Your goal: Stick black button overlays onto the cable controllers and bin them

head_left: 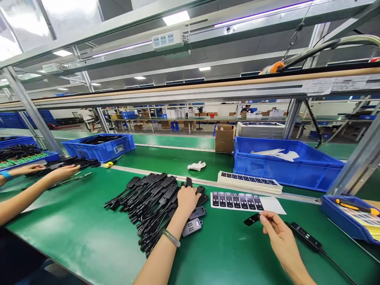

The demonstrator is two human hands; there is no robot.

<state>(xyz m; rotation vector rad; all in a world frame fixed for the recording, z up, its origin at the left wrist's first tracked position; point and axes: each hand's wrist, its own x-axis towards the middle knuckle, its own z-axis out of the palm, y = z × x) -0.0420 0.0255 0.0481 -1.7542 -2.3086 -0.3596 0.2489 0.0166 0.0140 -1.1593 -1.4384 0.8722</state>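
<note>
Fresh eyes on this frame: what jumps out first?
Probably the heap of black cabled devices at the middle of the green tabletop, with the left hand on its right edge. Next, the big blue bin at the back right, white pieces inside. Then the dark label pinched in the right hand.

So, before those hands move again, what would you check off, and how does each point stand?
1. Right hand has a secure hold: ok, it pinches a thin black strip at one end.
2. Left hand has one device gripped: cannot tell, the hand hides it.
3. Black devices lie apart: not ok, they overlap in a heap.
4. Printed sheet within easy reach: ok, probably, it lies just beyond the right hand.
5. Co-worker's hands out of the way: ok, far left.
</note>
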